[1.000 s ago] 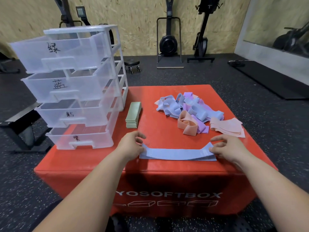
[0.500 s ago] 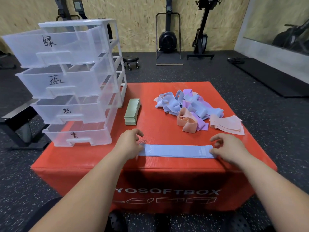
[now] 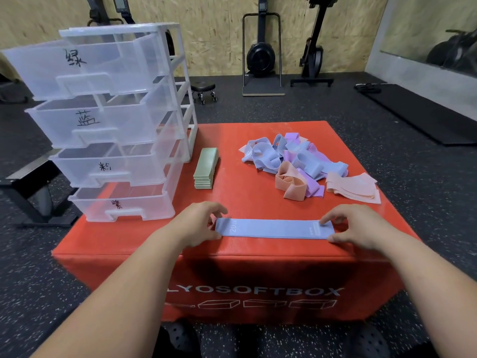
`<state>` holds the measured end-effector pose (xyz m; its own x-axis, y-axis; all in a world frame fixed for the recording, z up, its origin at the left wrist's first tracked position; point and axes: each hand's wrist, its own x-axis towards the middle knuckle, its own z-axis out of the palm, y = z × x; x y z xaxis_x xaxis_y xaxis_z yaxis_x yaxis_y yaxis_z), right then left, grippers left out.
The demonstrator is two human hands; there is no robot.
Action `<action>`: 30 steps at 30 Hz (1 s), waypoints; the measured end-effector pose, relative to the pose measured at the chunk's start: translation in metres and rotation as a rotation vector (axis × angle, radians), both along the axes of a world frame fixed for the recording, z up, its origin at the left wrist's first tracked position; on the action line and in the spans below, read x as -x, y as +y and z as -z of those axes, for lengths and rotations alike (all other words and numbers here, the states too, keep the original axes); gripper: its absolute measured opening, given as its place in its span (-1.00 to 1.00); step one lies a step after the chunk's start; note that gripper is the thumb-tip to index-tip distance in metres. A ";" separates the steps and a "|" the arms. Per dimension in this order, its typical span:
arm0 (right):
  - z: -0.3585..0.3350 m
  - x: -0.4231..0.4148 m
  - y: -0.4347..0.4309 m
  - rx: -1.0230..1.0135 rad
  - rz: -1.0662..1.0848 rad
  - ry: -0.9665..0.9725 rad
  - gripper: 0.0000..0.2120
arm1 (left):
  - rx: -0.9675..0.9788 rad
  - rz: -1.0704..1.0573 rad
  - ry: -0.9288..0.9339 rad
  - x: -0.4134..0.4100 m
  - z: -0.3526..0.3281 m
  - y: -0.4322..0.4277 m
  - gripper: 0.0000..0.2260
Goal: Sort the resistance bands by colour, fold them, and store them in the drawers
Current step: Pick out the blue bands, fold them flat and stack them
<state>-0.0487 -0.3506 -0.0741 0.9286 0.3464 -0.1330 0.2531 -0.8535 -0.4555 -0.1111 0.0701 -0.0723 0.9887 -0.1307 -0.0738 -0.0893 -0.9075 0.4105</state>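
Squarely along the near edge of a red soft box (image 3: 247, 197), a blue band (image 3: 273, 228) lies flat and drawn out lengthwise, "20" printed near its left end, as a person holds it at both ends. The left hand (image 3: 196, 223) pinches the left end, thumb at the near corner and bent fingers at the far one. The right hand (image 3: 358, 226) grips the right end the same way, forefinger tip on the far corner, thumb at the near corner, the other fingers curled above the box top. Both forearms are bare.

At the box's left rear stands a clear plastic drawer unit (image 3: 108, 120), its four drawers all pulled out, each front marked with a handwritten black character. Just beside the unit, to its right, a stack of folded green bands (image 3: 205, 169) lies with its long side running away from the camera. On the right half of the top sits a loose pile (image 3: 291, 161) of blue, purple and peach bands tangled together. Just beside the pile's near right side, several peach bands (image 3: 353, 187) lie flat in a fanned heap close to the box's right edge. The blue band lies apart from the pile and near the bottom drawer's front. White lettering runs across the box's front face. Behind, on dark speckled flooring (image 3: 387, 151), exercise machines (image 3: 260, 55) stand upright against a chipboard wall (image 3: 211, 27).
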 end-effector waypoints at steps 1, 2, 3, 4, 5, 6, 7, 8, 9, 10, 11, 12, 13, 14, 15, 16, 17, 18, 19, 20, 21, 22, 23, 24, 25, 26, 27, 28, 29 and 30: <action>0.000 0.000 0.000 0.006 -0.002 0.001 -0.58 | -0.008 0.000 -0.005 0.000 0.000 0.000 -0.41; -0.001 0.000 0.000 0.013 -0.005 0.000 -0.58 | -0.014 0.000 -0.007 0.001 -0.001 0.000 -0.42; -0.001 0.000 0.001 0.017 -0.007 -0.002 -0.59 | -0.017 0.000 -0.009 0.001 -0.001 0.000 -0.42; -0.002 -0.001 0.001 0.019 -0.011 -0.004 -0.59 | -0.021 0.002 -0.010 0.000 -0.001 0.000 -0.42; -0.002 -0.001 0.001 0.021 -0.013 -0.006 -0.59 | -0.025 0.004 -0.011 0.000 -0.001 0.000 -0.42; -0.002 -0.001 0.001 0.025 -0.016 -0.007 -0.59 | -0.032 0.007 -0.010 -0.001 -0.002 -0.001 -0.42; -0.003 -0.001 0.001 0.032 -0.022 -0.005 -0.60 | -0.041 0.013 -0.013 -0.002 -0.002 -0.001 -0.42; -0.004 -0.001 0.001 0.039 -0.031 0.000 -0.59 | -0.051 0.021 -0.017 -0.003 -0.002 -0.002 -0.41; -0.005 -0.002 0.001 0.043 -0.040 0.012 -0.59 | -0.058 0.031 -0.023 -0.004 -0.003 -0.003 -0.40; -0.006 -0.002 0.001 0.035 -0.048 0.026 -0.58 | -0.060 0.040 -0.025 -0.005 -0.004 -0.004 -0.40; -0.007 -0.003 0.002 0.015 -0.051 0.033 -0.57 | -0.058 0.051 -0.027 -0.006 -0.004 -0.006 -0.39; -0.009 -0.004 0.002 -0.011 -0.048 0.032 -0.58 | -0.055 0.062 -0.031 -0.008 -0.005 -0.007 -0.39; -0.010 -0.005 0.003 -0.034 -0.039 0.022 -0.61 | -0.050 0.073 -0.041 -0.010 -0.005 -0.010 -0.41; -0.012 -0.006 0.006 -0.054 -0.029 0.000 -0.64 | -0.042 0.080 -0.052 -0.012 -0.005 -0.013 -0.43; -0.015 -0.008 0.009 -0.068 -0.018 -0.027 -0.66 | -0.032 0.088 -0.068 -0.015 -0.006 -0.016 -0.45; -0.017 -0.010 0.012 -0.075 -0.005 -0.056 -0.68 | -0.024 0.096 -0.084 -0.019 -0.006 -0.021 -0.47; -0.019 -0.013 0.017 -0.076 0.008 -0.084 -0.69 | -0.017 0.106 -0.102 -0.024 -0.006 -0.025 -0.49; -0.020 -0.017 0.021 -0.076 0.025 -0.107 -0.70 | -0.007 0.111 -0.114 -0.028 -0.006 -0.030 -0.50; -0.020 -0.021 0.026 -0.078 0.045 -0.122 -0.71 | 0.003 0.113 -0.124 -0.032 -0.005 -0.035 -0.51; -0.020 -0.026 0.030 -0.077 0.061 -0.139 -0.71 | 0.013 0.114 -0.135 -0.037 -0.004 -0.040 -0.52; -0.019 -0.032 0.033 -0.077 0.072 -0.165 -0.70 | 0.022 0.114 -0.144 -0.043 -0.002 -0.045 -0.52; -0.018 -0.039 0.036 -0.080 0.081 -0.194 -0.69 | 0.029 0.111 -0.147 -0.049 -0.001 -0.050 -0.52; -0.018 -0.046 0.039 -0.088 0.091 -0.221 -0.67 | 0.034 0.108 -0.151 -0.056 0.001 -0.054 -0.52; -0.016 -0.054 0.041 -0.096 0.101 -0.241 -0.65 | 0.038 0.104 -0.161 -0.064 0.002 -0.058 -0.52; -0.014 -0.063 0.043 -0.103 0.112 -0.249 -0.62 | 0.042 0.098 -0.174 -0.072 0.004 -0.062 -0.53; -0.012 -0.073 0.045 -0.107 0.125 -0.245 -0.59 | 0.047 0.086 -0.184 -0.080 0.006 -0.065 -0.54; -0.011 -0.082 0.047 -0.115 0.137 -0.238 -0.57 | 0.048 0.075 -0.190 -0.089 0.008 -0.067 -0.54; -0.008 -0.091 0.049 -0.123 0.147 -0.235 -0.57 | 0.043 0.067 -0.190 -0.096 0.010 -0.069 -0.55; -0.006 -0.100 0.051 -0.128 0.152 -0.242 -0.58 | 0.034 0.065 -0.185 -0.103 0.013 -0.070 -0.55; -0.004 -0.107 0.053 -0.122 0.151 -0.253 -0.60 | 0.024 0.065 -0.180 -0.109 0.016 -0.072 -0.56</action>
